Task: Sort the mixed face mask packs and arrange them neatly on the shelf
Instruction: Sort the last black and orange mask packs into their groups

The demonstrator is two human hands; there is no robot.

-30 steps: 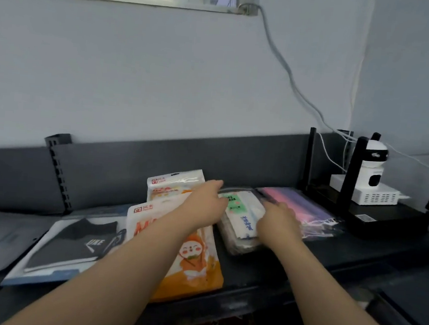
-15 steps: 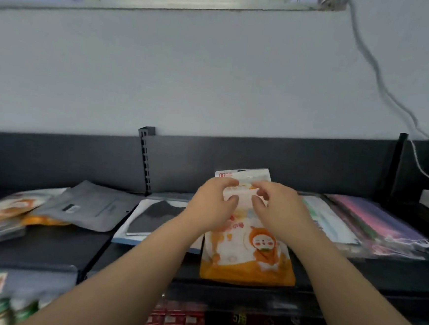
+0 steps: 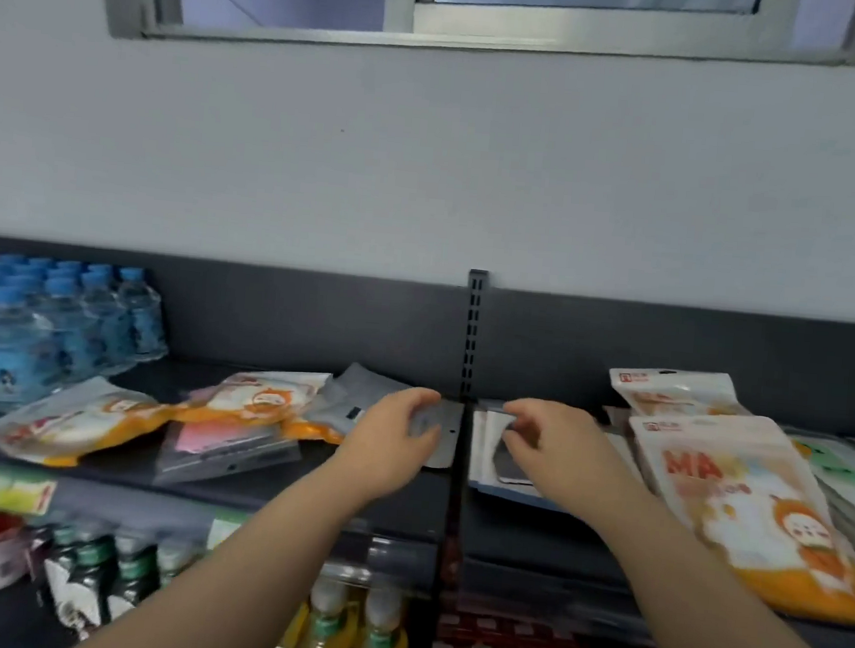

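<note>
Landmark used: slotted upright post (image 3: pixel 473 337) at the back of the shelf (image 3: pixel 501 529).

Left hand (image 3: pixel 391 438) is seen just left of the post, fingers curled over the grey pack (image 3: pixel 444 440) with the thumb set against it, so the pack is pinched at its end nearest the post. That pack lies flat, its edge touching the post's base.

Right hand (image 3: pixel 554 446) is placed just right of the post, fingers curled over the black mask pack (image 3: pixel 498 465). Thumb and index are drawn close together, but blur hides the contact; whether the pack is actually pinched cannot be told.

Further right of the post: two orange cartoon packs – the front one (image 3: pixel 739 501) lying flat, the rear one (image 3: pixel 675 394) propped behind it – then green-print packs (image 3: pixel 843 469) at the frame edge.

Left of the post: an unsorted heap of orange packs (image 3: pixel 256 397), overlapped by the grey pack, with a pink pack (image 3: pixel 217 440) in a clear sleeve partly under them. Far left of the post, blue-capped water bottles (image 3: pixel 58 315) are stacked against the back panel.

Below the post, drink bottles (image 3: pixel 340 623) are seen on the lower tier.
</note>
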